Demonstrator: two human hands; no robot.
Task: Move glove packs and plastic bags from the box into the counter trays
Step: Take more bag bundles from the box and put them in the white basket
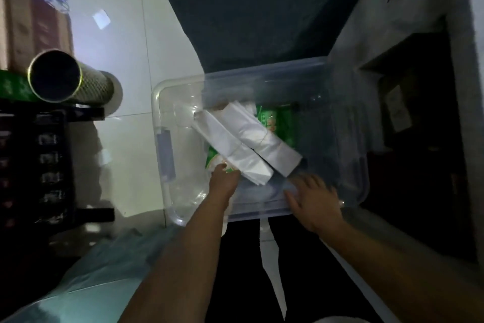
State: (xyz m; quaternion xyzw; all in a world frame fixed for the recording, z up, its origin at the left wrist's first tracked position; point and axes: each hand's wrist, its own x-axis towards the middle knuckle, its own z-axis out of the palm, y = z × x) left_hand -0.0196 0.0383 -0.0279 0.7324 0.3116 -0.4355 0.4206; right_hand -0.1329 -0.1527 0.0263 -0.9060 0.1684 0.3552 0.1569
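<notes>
Two white plastic-bag bundles [243,144] in clear box [361,165]: light, floppy, slippery, grab mid-fold; left hand [225,178] fingers clamped on green glove pack [216,161], right hand [313,199] splayed on rim.

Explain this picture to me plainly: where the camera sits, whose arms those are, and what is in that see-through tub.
The camera is worn on a person's head and looks down, so the two bare arms are the wearer's own. On the pale tiled floor stands a clear plastic storage box. Inside lie two white folded plastic-bag bundles over green printed packs. The left hand reaches in and seems to pinch a green pack's corner. The right hand rests open on the box's near rim, holding nothing.
</notes>
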